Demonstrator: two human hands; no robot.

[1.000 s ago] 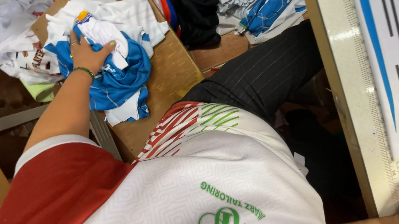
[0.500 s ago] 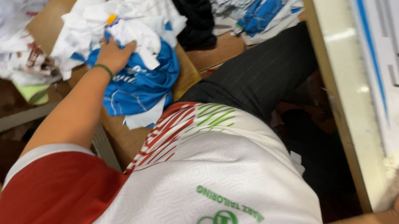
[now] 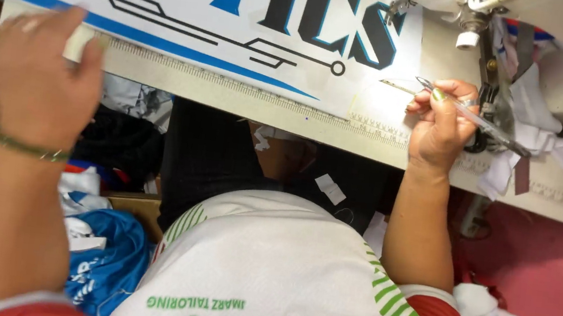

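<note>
My left hand (image 3: 39,81) is raised at the left, blurred, just in front of the table's edge, its fingers curled round a small white cloth piece (image 3: 80,43). My right hand (image 3: 441,123) rests on the table edge by the sewing machine (image 3: 467,13) and pinches a slim clear pen-like tool (image 3: 483,123) that slants down to the right. Between the two hands a white fabric panel (image 3: 193,0) with blue and black print lies flat on the table.
A measuring strip (image 3: 247,89) runs along the table's front edge. A heap of blue and white garments (image 3: 103,265) sits on a cardboard box at lower left. White scraps (image 3: 534,141) hang by the machine. Pink floor (image 3: 550,280) shows at right.
My view has swung from the garment heap to the sewing table. My left hand left the blue and white heap and rose to the table edge with a white piece. My right hand stayed at the table.
</note>
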